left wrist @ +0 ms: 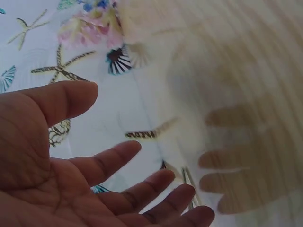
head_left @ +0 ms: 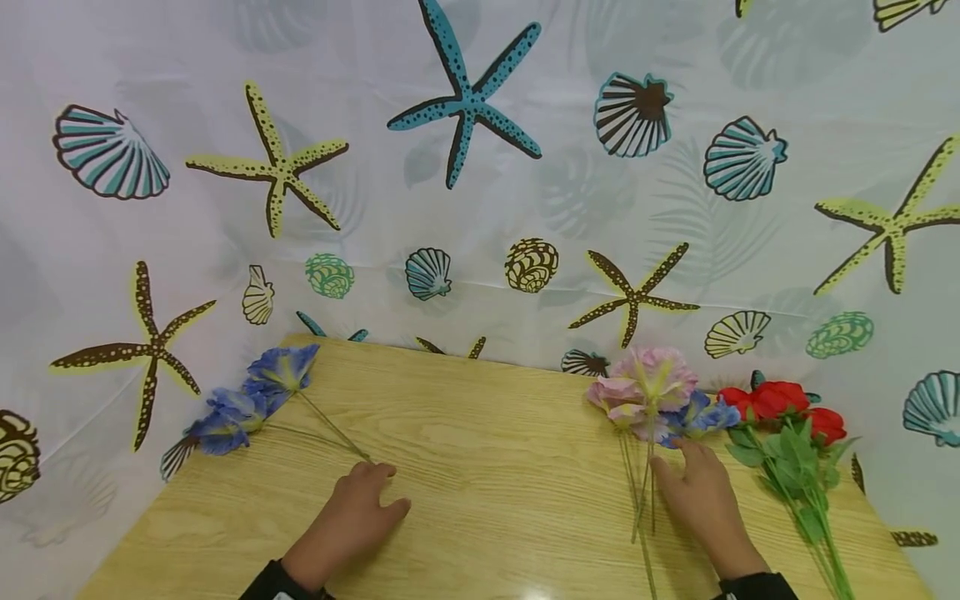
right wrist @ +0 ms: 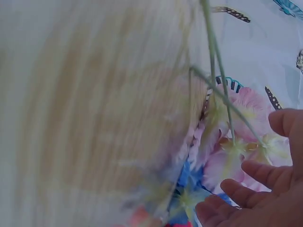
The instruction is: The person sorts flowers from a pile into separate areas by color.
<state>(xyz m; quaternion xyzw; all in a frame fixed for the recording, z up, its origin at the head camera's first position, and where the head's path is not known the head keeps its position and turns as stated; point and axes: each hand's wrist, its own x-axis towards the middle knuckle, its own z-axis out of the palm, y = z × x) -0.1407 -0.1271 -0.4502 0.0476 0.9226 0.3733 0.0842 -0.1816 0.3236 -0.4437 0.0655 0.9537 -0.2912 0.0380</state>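
My left hand [head_left: 352, 518] is at the lower left of the tabletop, its fingertips close to the stem ends of the blue artificial flowers [head_left: 281, 371]. In the left wrist view that hand [left wrist: 52, 175] has its fingers spread and nothing in its grasp. On the right side, my right hand [head_left: 703, 500] is just beside the stems of the pink artificial flowers [head_left: 656, 379], below a blue flower [head_left: 699, 414]. The right wrist view shows this hand [right wrist: 277, 187] with loosely extended fingers, near the pink blooms [right wrist: 248, 113]; no stem is gripped.
Red artificial roses [head_left: 780, 400] with green leaves lie at the right edge of the wooden table [head_left: 480, 467]. Behind the table hangs a white cloth [head_left: 510, 200] printed with starfish and shells. The tabletop reflects the hands in both wrist views.
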